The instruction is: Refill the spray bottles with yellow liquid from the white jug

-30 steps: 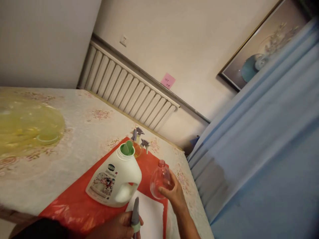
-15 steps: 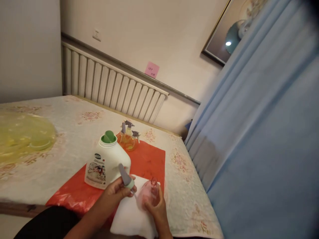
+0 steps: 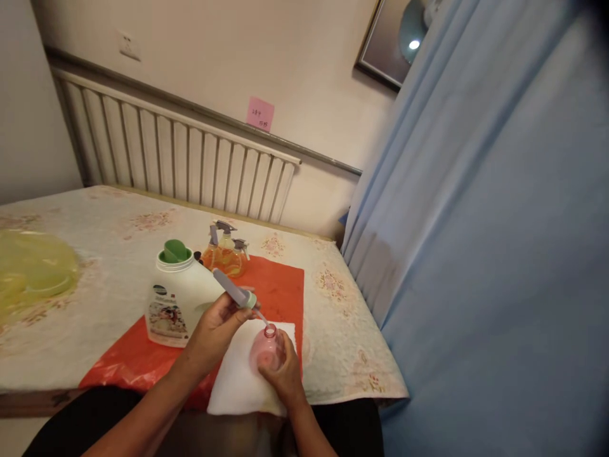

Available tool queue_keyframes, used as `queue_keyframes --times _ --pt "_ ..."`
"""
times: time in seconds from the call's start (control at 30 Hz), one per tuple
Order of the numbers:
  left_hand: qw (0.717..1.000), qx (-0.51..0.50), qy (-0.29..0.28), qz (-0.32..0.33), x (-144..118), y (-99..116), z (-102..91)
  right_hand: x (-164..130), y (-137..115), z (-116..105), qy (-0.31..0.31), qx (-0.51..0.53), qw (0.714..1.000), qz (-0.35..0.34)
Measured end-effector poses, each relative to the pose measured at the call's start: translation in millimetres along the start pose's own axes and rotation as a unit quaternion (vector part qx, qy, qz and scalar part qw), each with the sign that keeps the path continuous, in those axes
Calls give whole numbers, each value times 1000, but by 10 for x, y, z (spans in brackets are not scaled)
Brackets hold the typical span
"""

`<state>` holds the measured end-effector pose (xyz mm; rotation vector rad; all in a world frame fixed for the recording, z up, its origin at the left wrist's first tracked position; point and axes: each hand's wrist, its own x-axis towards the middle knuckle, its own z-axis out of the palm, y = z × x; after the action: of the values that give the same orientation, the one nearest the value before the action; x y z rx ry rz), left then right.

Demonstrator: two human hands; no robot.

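My left hand [image 3: 215, 331] is closed around the mint collar of a grey spray pump head [image 3: 231, 287], which tilts up to the left. Its thin dip tube slants down to the mouth of a clear pink bottle [image 3: 264, 351]; whether the tip is inside the neck I cannot tell. That bottle is gripped in my right hand [image 3: 287, 374], its neck facing up, over a folded white cloth [image 3: 233, 388]. Just left of my hands stands a white detergent jug [image 3: 183, 304] with a green cup-shaped cap [image 3: 175, 251] in its mouth.
Under the jug and cloth lies a red plastic sheet [image 3: 278, 289]. Several small spray bottles [image 3: 227, 254] with orange and yellow tints stand behind. A yellow translucent bag [image 3: 35, 266] rests at the far left. The blue curtain [image 3: 457, 241] hangs along the right side.
Both hands have come closer together, bringing the dip tube to the bottle's mouth. The bottle has moved slightly left in view, and the camera has turned a little to the right.
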<state>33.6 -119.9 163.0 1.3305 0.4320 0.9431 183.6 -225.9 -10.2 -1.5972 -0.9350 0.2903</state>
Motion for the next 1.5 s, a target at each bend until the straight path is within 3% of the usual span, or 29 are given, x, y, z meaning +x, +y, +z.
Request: queue_keyframes --times 0.17,0.43,0.6,0.87,0.97,1.2,1.5 --pt "999 44 -18 8 62 -100 58 -7 -36 -13 6 -4 1000 -1" --pt "988 128 -91 1 150 -589 103 -11 9 -8 4 58 998 -3" --pt "976 181 -118 -2 117 -743 191 9 79 26 3 56 998 -17" --pt "971 207 -120 25 128 -804 168 5 73 32 16 44 999 -25" --pt "973 196 -122 4 125 -840 118 7 19 19 19 45 999 -17" --pt "981 161 -106 -24 98 -802 -6 7 -224 -25 -13 29 999 -19" --pt "986 122 -107 -46 26 -673 -223 -112 -548 -101 10 -18 999 -47"
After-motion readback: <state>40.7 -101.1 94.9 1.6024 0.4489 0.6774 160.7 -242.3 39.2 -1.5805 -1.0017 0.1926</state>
